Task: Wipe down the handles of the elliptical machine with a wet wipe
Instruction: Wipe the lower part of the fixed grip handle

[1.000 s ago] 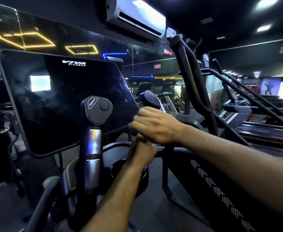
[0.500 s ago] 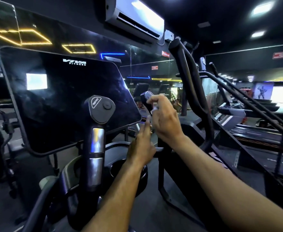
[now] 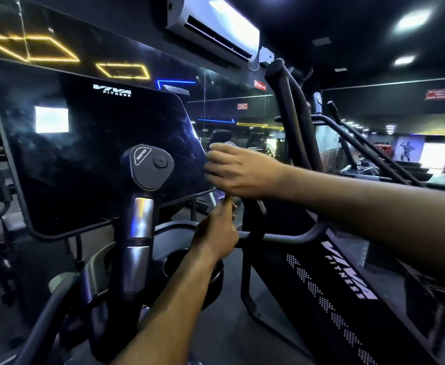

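The elliptical's right inner handle [image 3: 218,136] rises just right of the console; only its dark top knob shows. My right hand [image 3: 240,172] is wrapped round its upper part, fingers curled to the left. A pale scrap, perhaps the wet wipe [image 3: 229,144], peeks above the knuckles; the rest is hidden. My left hand [image 3: 216,235] grips the same handle lower down, thumb pointing up under the right hand. The left inner handle [image 3: 142,219], with its resistance button head and silver sensor plates, stands untouched. The long moving arm handle [image 3: 290,106] rises behind my right forearm.
The black console screen [image 3: 89,154] stands close behind both handles. A round cup holder [image 3: 174,262] sits below my left wrist. Treadmills and rails [image 3: 374,154] fill the right side, and an air conditioner [image 3: 216,25] hangs overhead.
My right hand rose from the handle's middle to its top knob, then turned sideways and closed round the upper part. My left hand stayed low on the same handle.
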`<control>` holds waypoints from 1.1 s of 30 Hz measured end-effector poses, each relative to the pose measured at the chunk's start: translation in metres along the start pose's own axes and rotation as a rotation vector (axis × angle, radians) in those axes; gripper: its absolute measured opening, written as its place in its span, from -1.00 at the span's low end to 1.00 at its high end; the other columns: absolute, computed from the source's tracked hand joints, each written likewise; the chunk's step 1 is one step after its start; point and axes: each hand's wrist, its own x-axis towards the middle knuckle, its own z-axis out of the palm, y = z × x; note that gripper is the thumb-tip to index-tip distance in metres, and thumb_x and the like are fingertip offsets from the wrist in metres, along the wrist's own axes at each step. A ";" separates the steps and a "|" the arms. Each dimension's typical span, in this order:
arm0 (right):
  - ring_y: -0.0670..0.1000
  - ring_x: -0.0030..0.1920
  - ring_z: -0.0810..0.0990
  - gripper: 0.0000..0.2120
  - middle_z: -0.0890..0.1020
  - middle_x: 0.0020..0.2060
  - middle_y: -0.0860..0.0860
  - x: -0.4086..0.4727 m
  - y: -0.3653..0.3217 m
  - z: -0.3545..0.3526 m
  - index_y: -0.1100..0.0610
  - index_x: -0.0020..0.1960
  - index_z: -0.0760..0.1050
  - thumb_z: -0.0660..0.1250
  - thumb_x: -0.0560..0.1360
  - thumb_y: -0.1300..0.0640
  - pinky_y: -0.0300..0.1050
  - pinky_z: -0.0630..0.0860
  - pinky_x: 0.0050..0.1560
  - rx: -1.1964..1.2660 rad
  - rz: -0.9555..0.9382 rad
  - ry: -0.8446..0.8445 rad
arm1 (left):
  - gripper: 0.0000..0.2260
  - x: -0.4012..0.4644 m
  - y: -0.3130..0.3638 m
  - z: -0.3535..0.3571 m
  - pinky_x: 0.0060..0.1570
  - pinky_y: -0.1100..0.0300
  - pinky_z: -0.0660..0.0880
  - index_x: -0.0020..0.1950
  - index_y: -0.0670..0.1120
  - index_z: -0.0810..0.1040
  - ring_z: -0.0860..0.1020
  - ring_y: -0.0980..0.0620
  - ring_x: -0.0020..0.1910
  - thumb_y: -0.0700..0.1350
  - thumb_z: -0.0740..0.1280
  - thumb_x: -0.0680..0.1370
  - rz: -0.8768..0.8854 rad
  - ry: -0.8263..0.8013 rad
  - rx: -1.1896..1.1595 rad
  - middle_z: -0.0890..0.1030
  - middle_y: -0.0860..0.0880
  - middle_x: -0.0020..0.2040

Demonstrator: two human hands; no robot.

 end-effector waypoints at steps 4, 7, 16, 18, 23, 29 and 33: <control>0.23 0.19 0.57 -0.65 0.69 -0.01 0.21 -0.037 -0.027 0.016 0.32 0.11 0.63 0.15 0.55 0.18 0.23 0.23 0.54 -0.108 -0.027 -0.212 | -0.72 -0.004 -0.001 0.000 0.08 -0.13 0.59 0.23 -0.01 0.43 0.62 -0.17 0.10 -0.25 0.23 0.56 -0.025 -0.033 0.032 0.63 -0.02 0.13; 0.23 0.24 0.59 -0.54 0.69 0.07 0.26 -0.053 -0.041 0.018 0.39 0.18 0.60 0.10 0.50 0.16 0.19 0.36 0.48 -0.074 -0.023 -0.243 | -0.84 -0.006 0.001 -0.003 0.07 -0.12 0.58 0.12 -0.04 0.51 0.61 -0.21 0.10 -0.20 0.26 0.56 0.016 -0.060 0.107 0.63 -0.05 0.12; 0.24 0.31 0.46 -0.48 0.67 0.08 0.18 -0.017 -0.013 0.017 0.26 0.17 0.65 -0.06 0.58 0.16 0.34 -0.34 0.54 -0.313 -0.080 -0.408 | -0.79 0.002 -0.007 0.004 0.01 -0.03 0.59 0.03 0.07 0.61 0.62 -0.09 0.07 -0.18 0.24 0.54 0.017 -0.108 0.213 0.66 0.04 0.09; 0.23 0.26 0.52 -0.49 0.69 0.07 0.17 -0.022 -0.028 0.019 0.28 0.16 0.65 -0.04 0.56 0.15 0.30 -0.11 0.60 -0.280 -0.075 -0.392 | -0.79 0.001 -0.007 0.003 0.01 -0.02 0.59 0.02 0.08 0.62 0.63 -0.09 0.06 -0.17 0.26 0.54 -0.002 -0.105 0.197 0.67 0.03 0.07; 0.21 0.16 0.61 -0.63 0.68 0.01 0.21 -0.057 -0.052 0.031 0.31 0.10 0.60 0.05 0.59 0.22 0.15 0.28 0.53 -0.011 -0.065 -0.155 | -0.82 -0.002 -0.007 0.003 -0.07 0.08 0.49 0.09 0.08 0.62 0.63 -0.21 0.14 -0.14 0.28 0.58 -0.019 -0.111 0.218 0.69 -0.07 0.13; 0.14 0.23 0.59 -0.58 0.67 0.05 0.12 -0.102 -0.092 0.036 0.25 0.34 0.53 0.02 0.65 0.18 0.05 0.17 0.55 0.496 0.172 -0.104 | -0.87 0.002 -0.007 0.009 -0.06 0.08 0.49 0.08 0.01 0.65 0.63 -0.19 0.15 -0.04 0.33 0.60 0.026 -0.204 0.317 0.66 -0.07 0.14; -0.02 0.07 0.63 -0.72 0.66 0.02 0.00 -0.120 -0.136 0.019 0.13 0.31 0.58 0.23 0.65 0.23 -0.07 0.54 0.16 1.016 1.056 0.323 | -0.66 0.002 -0.006 0.009 0.05 0.00 0.57 0.33 0.10 0.53 0.61 -0.09 0.16 -0.16 0.26 0.59 0.024 -0.190 0.266 0.63 0.06 0.18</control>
